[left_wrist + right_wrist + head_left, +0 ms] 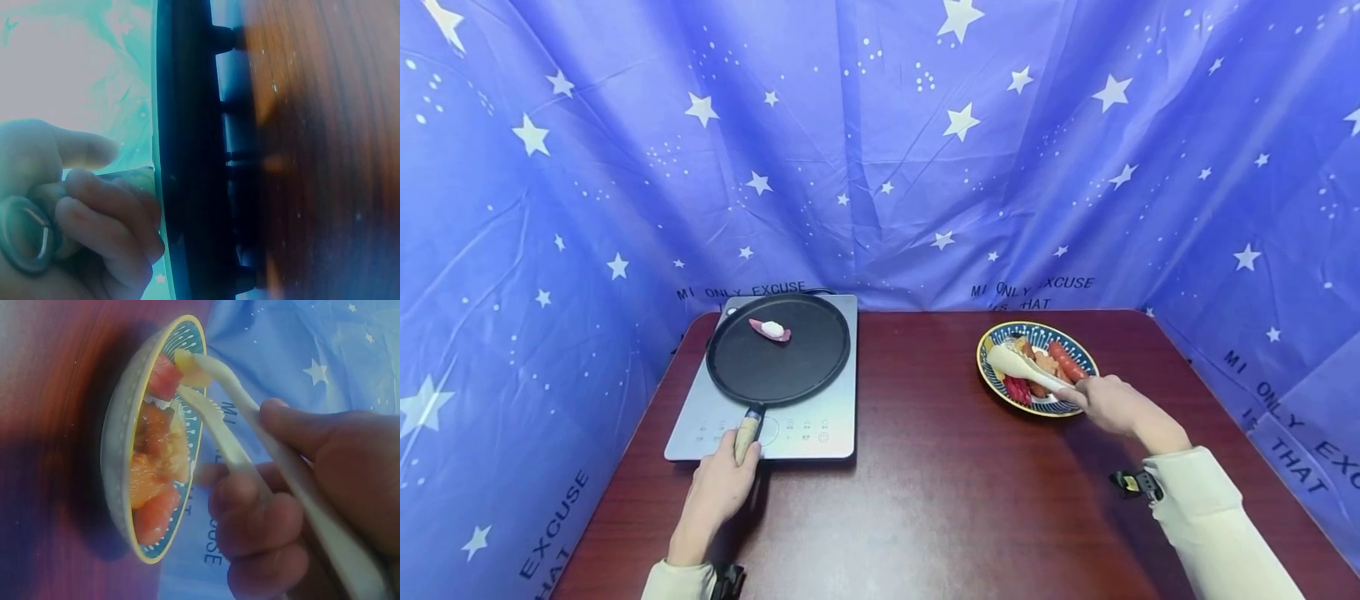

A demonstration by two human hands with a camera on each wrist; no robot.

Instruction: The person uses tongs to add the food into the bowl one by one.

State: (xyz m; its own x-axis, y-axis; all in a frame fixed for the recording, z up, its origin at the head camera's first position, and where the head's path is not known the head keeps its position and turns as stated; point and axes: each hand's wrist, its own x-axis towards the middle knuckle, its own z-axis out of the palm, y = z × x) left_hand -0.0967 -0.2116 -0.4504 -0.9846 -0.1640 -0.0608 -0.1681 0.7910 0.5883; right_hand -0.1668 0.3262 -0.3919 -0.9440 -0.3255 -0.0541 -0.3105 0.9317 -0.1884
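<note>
My left hand (721,487) grips the pale wooden handle (747,437) of a flat black frying pan (782,375), its fingers curled round it in the left wrist view. On the pan lies a dark pink piece with a white top (772,330). My right hand (1123,408) holds cream-coloured tongs (234,447), thumb on one arm and fingers curled round the other. Their tips reach into a patterned plate (988,385), right at a yellow piece (195,374) by the rim. A sausage (1066,360), dark red pieces (1018,390) and browned food (153,431) also lie there.
The pan sits on a silver induction cooker (835,433) at the left of the dark red table (917,467). A blue star-printed curtain (880,167) encloses the back and both sides. Dark wrist straps (1138,483) show at both sleeves.
</note>
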